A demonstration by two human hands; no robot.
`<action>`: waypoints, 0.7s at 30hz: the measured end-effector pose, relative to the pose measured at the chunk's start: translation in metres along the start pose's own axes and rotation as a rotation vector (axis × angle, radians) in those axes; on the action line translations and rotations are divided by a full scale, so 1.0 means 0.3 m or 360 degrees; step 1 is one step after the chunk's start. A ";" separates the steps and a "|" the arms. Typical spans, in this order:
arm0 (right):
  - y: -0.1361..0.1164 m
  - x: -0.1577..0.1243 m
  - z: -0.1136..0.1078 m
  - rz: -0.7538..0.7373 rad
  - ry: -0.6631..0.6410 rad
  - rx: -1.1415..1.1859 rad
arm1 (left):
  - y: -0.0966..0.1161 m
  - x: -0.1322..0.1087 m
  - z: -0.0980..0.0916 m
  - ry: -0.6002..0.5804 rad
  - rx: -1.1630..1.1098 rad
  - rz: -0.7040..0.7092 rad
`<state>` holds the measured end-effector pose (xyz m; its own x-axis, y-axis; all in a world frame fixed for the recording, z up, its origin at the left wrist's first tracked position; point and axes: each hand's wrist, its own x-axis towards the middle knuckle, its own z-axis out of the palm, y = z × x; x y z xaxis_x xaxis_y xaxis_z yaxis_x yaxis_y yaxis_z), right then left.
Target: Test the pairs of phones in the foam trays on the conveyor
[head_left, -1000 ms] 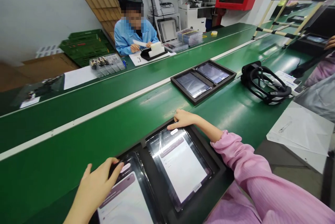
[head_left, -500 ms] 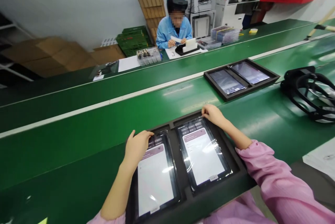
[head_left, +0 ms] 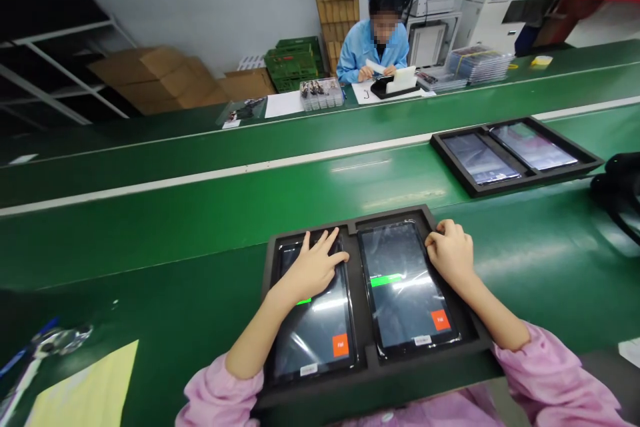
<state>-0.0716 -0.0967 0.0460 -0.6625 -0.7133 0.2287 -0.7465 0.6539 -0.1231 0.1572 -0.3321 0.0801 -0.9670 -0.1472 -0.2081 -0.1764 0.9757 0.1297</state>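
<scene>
A black tray (head_left: 356, 232) lies on the green belt in front of me with two tablets in it. My left hand (head_left: 313, 268) rests flat on the left tablet (head_left: 315, 330), fingers spread over its upper half. My right hand (head_left: 450, 252) sits curled at the upper right edge of the right tablet (head_left: 406, 294), touching the tray's rim; nothing shows in its fingers. Both screens are dark with a green bar and an orange square near the bottom.
A second black tray (head_left: 515, 184) with two tablets lies further right on the belt. A black headset (head_left: 620, 190) is at the right edge. A person in blue (head_left: 373, 47) works across the belt. Yellow paper (head_left: 85, 394) lies at lower left.
Both tablet screens turned from white pages to dark screens with green bars. My left hand flattened onto the left tablet; my right hand slid to the right tablet's side. The view swung left.
</scene>
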 end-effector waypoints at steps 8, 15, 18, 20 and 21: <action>0.001 -0.011 -0.009 0.0033 -0.0041 0.0113 | -0.014 0.017 -0.001 0.0001 0.0067 -0.0010; -0.001 -0.015 0.013 0.0109 0.0003 0.0074 | -0.032 0.014 0.006 0.0055 -0.0028 0.0003; 0.003 -0.014 0.025 0.0069 0.0038 0.0097 | -0.032 0.013 0.002 0.0034 -0.0006 -0.0008; 0.008 -0.012 0.028 0.0032 0.0025 0.0138 | -0.031 0.015 -0.001 0.0023 0.0018 -0.0012; 0.011 -0.011 0.028 0.0023 0.0011 0.0159 | -0.031 0.016 -0.002 0.0020 0.0028 -0.0010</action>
<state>-0.0723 -0.0944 0.0367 -0.6731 -0.7019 0.2330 -0.7395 0.6353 -0.2223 0.1542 -0.3419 0.0785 -0.9681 -0.1555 -0.1965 -0.1795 0.9775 0.1111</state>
